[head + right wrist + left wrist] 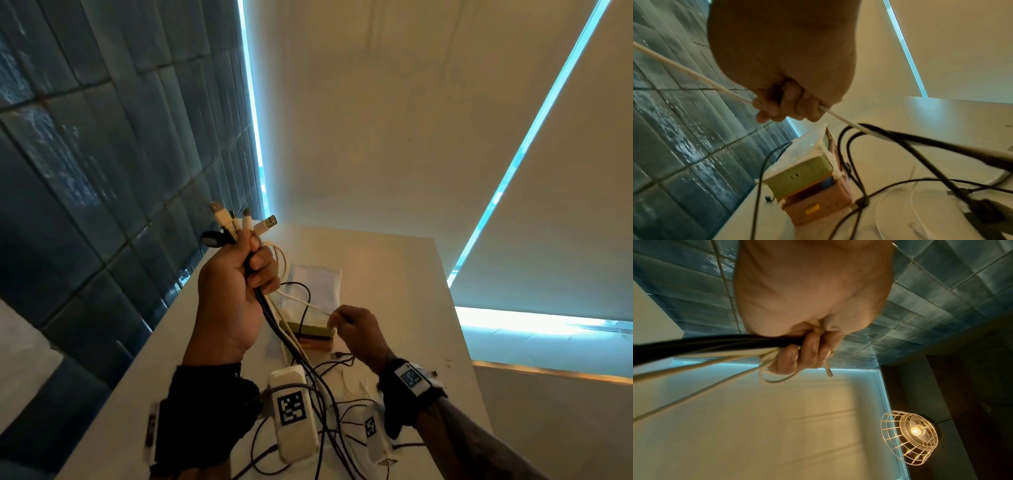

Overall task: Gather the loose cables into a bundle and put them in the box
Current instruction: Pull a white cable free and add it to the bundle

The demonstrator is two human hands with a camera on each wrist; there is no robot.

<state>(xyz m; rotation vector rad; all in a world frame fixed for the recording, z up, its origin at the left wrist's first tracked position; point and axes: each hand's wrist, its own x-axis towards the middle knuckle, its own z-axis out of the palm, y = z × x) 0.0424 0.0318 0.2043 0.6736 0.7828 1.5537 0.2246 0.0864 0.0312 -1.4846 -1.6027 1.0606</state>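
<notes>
My left hand (239, 284) is raised above the white table (394, 274) and grips a bundle of black and white cables (270, 315). Their plug ends (239, 221) stick up out of the fist. The left wrist view shows the fingers (807, 353) curled round the same cables (715, 345). My right hand (352, 325) is lower and to the right and pinches one white cable (308, 303) that runs up to the bundle; it passes through the fingers (789, 105) as a taut white cable (694, 74). More black cables (335, 404) lie loose on the table. A green and pink box (308, 334) stands under the cables, seen closer as the box (803, 178).
A white cloth or bag (315, 284) lies behind the box. A dark tiled wall (85, 154) runs along the table's left edge. Blinds (411, 120) cover the windows behind. A caged lamp (910, 438) hangs overhead.
</notes>
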